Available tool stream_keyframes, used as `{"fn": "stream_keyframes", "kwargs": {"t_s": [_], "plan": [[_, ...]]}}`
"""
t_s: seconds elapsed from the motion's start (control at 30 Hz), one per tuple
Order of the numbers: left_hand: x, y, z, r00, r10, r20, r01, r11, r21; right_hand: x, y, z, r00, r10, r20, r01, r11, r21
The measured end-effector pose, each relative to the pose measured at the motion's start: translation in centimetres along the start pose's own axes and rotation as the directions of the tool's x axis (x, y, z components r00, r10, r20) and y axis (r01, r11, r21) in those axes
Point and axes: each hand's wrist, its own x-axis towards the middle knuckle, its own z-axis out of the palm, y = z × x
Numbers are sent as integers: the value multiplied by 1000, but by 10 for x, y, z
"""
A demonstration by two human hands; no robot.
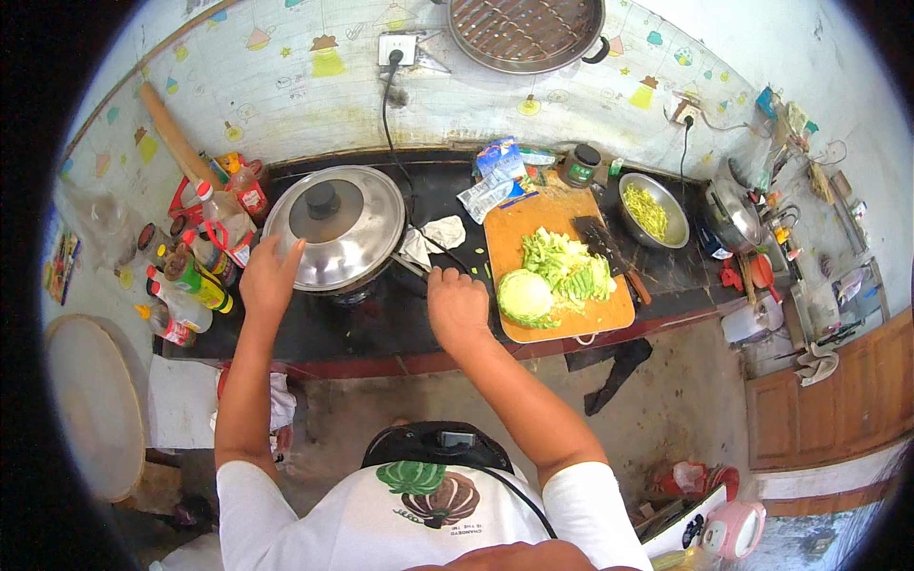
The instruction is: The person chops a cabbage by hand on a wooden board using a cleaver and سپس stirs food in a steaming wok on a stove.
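Observation:
A wide pan point(341, 291) sits on the black counter, mostly hidden beneath a domed metal lid point(371, 207) with a dark knob. My right hand point(458, 303) is closed around the pan's long handle point(408, 265). At the lid's near left edge is my left hand point(270, 277), its thumb raised; its fingertips are hidden, so I cannot see whether they grip the rim. Right of the pan, a wooden cutting board point(510, 235) bears a cut cabbage half point(525, 294) and chopped cabbage point(571, 268). A dark-bladed cleaver point(603, 243) lies on the board's right edge.
Several sauce bottles point(193, 282) crowd the counter's left end. A white cloth point(439, 237) and a black power cord point(387, 114) lie behind the handle. A metal bowl point(680, 239) of yellow-green shreds and a lidded metal pot point(739, 214) stand right of the board.

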Motion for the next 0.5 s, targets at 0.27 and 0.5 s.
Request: {"fn": "stream_keyframes", "kwargs": {"t_s": [0.27, 0.5], "plan": [[-100, 6, -5, 980, -195, -34, 189, 973, -130, -31, 48, -55, 992, -42, -115, 75, 950, 302], [-186, 31, 42, 954, -271, 127, 294, 929, -224, -130, 152, -48, 995, 86, -50, -59, 911, 408]]}}
